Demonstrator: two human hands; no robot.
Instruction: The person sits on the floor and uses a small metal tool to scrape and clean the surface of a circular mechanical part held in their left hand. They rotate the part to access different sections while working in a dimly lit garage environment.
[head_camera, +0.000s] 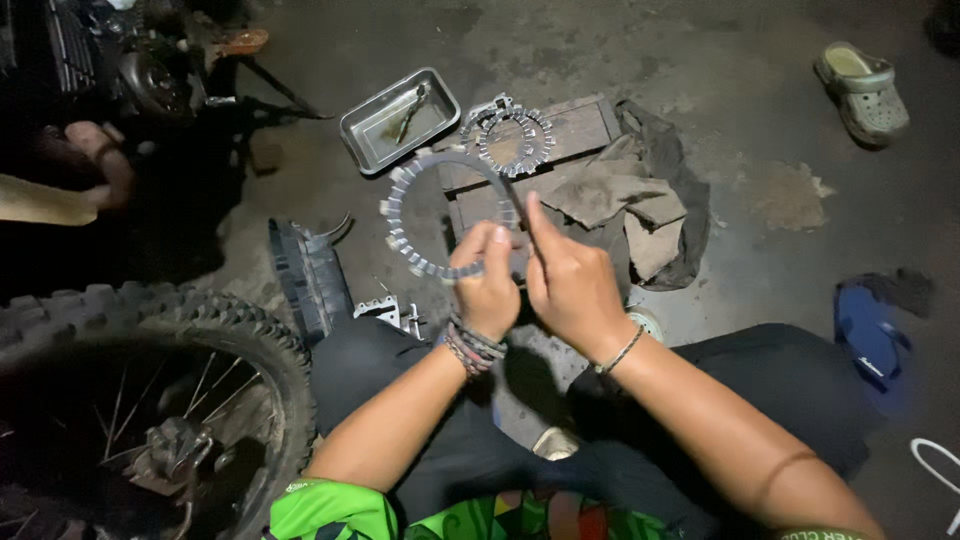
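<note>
A grey toothed ring-shaped clutch plate (400, 195) is held up in front of me, gripped at its lower edge by my left hand (487, 285), which wears braided wristbands. Close beside it on the right, my right hand (568, 285) touches the plate's right rim with its index finger stretched up. Behind the plate, more toothed rings (515, 140) lie stacked on a small wooden block (580, 125) on the floor.
A metal tray (365, 130) with a tool sits left of the block, and a dirty rag (640, 205) lies to its right. A knobby motorcycle wheel (150, 330) is at lower left. Another person's hand (100, 160) works at far left. Sandals (865, 95) lie at right.
</note>
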